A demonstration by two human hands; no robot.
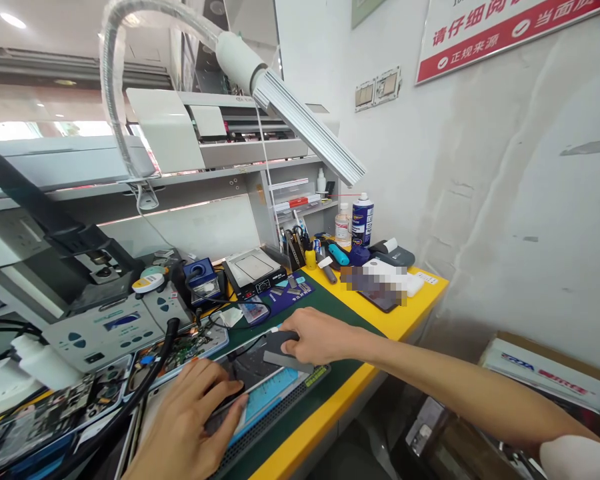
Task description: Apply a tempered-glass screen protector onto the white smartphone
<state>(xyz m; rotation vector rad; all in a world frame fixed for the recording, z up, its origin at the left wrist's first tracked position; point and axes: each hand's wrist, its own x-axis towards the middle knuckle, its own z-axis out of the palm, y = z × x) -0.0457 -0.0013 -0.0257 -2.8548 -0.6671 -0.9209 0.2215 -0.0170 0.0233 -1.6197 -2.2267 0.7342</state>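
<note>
My right hand (315,337) is closed around a dark grey scraper (279,343) with a wide, flat lower edge. The scraper rests on a dark, flat phone-like panel (249,363) lying on the bench. My left hand (187,413) grips the near left end of this panel, index finger on top and thumb at the near side; the other fingers are bent and partly hidden. Under and beside the panel lies a light blue strip (270,393) on a perforated dark holder (280,415). A green mat (337,363) is beneath.
Opened circuit-board trays (200,347) and a control station (117,327) stand at the left, with a black hose (160,360) near my left hand. A heating plate (254,270) sits behind. A phone (380,293), blurred in part, and a spray can (363,223) are at the right.
</note>
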